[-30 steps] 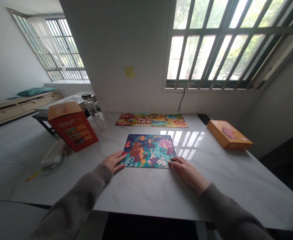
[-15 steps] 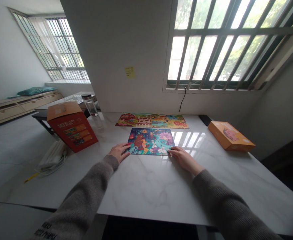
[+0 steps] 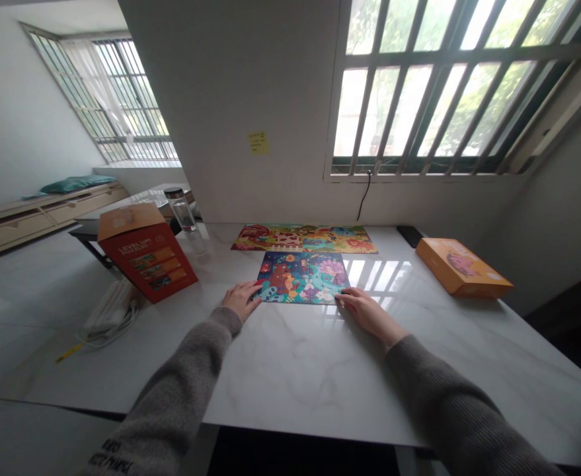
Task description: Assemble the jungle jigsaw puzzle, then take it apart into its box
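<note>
A colourful assembled jigsaw puzzle (image 3: 303,277) with a bear and rabbits lies flat on the white marble table (image 3: 300,377). My left hand (image 3: 240,299) rests at its left edge, fingertips against the near corner. My right hand (image 3: 367,314) lies flat at the lower right corner, fingertips touching the puzzle. Neither hand grips anything. A long farm-scene puzzle (image 3: 303,238) lies just beyond, with a narrow gap between the two.
A red puzzle box (image 3: 146,254) stands tilted at the table's left, with a glass bottle (image 3: 181,210) behind it. An orange box (image 3: 463,268) lies at right, a dark flat object (image 3: 410,236) by the wall. A white cable bundle (image 3: 109,314) lies on the floor.
The jigsaw puzzle has slid away from me, closer to the long puzzle. Both hands moved forward with it, staying at its near corners.
</note>
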Demonstrator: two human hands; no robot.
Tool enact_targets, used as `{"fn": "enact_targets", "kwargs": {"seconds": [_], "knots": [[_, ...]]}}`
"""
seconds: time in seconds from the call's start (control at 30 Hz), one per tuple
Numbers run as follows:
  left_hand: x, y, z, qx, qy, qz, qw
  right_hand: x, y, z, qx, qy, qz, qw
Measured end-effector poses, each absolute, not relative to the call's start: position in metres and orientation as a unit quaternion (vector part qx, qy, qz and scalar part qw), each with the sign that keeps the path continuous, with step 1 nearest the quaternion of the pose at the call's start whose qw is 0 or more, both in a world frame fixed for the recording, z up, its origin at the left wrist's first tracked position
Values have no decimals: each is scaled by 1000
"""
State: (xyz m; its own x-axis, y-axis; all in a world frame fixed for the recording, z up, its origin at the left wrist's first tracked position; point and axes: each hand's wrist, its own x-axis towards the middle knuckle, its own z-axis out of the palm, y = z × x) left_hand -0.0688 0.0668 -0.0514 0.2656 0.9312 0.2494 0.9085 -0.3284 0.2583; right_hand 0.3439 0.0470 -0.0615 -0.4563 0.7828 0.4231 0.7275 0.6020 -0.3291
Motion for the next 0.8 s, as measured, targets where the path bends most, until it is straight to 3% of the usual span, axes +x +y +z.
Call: {"fn": "enact_targets", "kwargs": {"seconds": [0.6,0.8], "knots": [[-64,71,-54,787,595,163,31,340,47,-64,-468,-838,47,277],[-70,71,-56,789,556,260,10,338,38,-61,-452,-841,5,298]]}}
